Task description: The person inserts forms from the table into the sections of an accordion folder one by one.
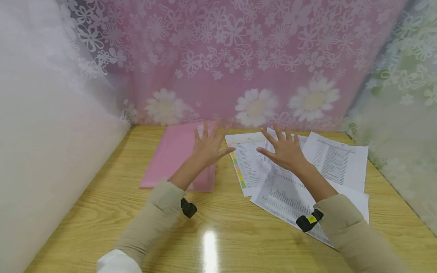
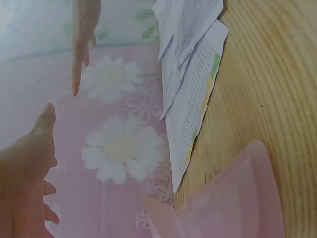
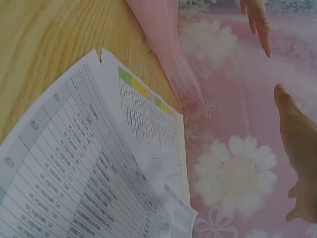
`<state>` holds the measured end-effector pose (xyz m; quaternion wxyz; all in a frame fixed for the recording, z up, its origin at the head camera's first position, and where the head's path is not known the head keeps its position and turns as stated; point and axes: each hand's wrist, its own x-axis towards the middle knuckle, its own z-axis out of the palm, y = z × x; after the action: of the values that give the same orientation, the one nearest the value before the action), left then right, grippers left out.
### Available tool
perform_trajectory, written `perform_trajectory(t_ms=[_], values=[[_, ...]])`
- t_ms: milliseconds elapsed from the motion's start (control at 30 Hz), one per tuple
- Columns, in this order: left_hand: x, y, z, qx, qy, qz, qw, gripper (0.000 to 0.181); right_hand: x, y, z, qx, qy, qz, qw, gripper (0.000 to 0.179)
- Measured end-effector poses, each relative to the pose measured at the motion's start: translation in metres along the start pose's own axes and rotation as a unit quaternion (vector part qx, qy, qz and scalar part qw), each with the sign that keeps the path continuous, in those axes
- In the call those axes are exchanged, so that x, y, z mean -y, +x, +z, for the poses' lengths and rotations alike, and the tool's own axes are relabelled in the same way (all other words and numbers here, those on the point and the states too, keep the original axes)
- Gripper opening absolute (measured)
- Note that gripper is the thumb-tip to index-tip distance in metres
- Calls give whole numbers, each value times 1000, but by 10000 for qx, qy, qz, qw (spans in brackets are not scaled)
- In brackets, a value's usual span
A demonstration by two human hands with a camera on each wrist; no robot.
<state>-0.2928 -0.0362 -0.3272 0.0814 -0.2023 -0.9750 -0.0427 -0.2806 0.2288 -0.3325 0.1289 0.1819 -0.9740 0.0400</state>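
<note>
Both hands hover above the table with fingers spread and nothing in them. In the head view my left hand (image 1: pixel 208 148) is over the right part of a pink folder (image 1: pixel 174 155), which lies flat. My right hand (image 1: pixel 285 151) is held above several loose printed sheets (image 1: pixel 286 197) that overlap one another. The leftmost sheet (image 1: pixel 247 159) has green and yellow blocks along its edge. In the left wrist view the left hand (image 2: pixel 29 173) stands apart from the folder (image 2: pixel 233 198). The right wrist view shows the right hand (image 3: pixel 299 153) raised clear of the printed pages (image 3: pixel 84 163).
A wooden table (image 1: pixel 222 220) carries the folder and papers. Behind it hangs a pink floral curtain (image 1: pixel 211 83), with a white sheet (image 1: pixel 51 113) on the left and a pale floral one (image 1: pixel 403 151) on the right. Black wrist cameras (image 1: pixel 189 208) sit on both sleeves.
</note>
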Motion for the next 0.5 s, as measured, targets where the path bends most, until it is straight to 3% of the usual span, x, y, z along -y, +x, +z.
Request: perform_trajectory(t_ms=[267,500], values=[[17,-32,7,-54,150,306,9994,78,26,-11,16,-239,186,-397,9988,73],[34,-53,26,31,207,476,9986,75,56,-17,43,-276,383,-675,9966,71]])
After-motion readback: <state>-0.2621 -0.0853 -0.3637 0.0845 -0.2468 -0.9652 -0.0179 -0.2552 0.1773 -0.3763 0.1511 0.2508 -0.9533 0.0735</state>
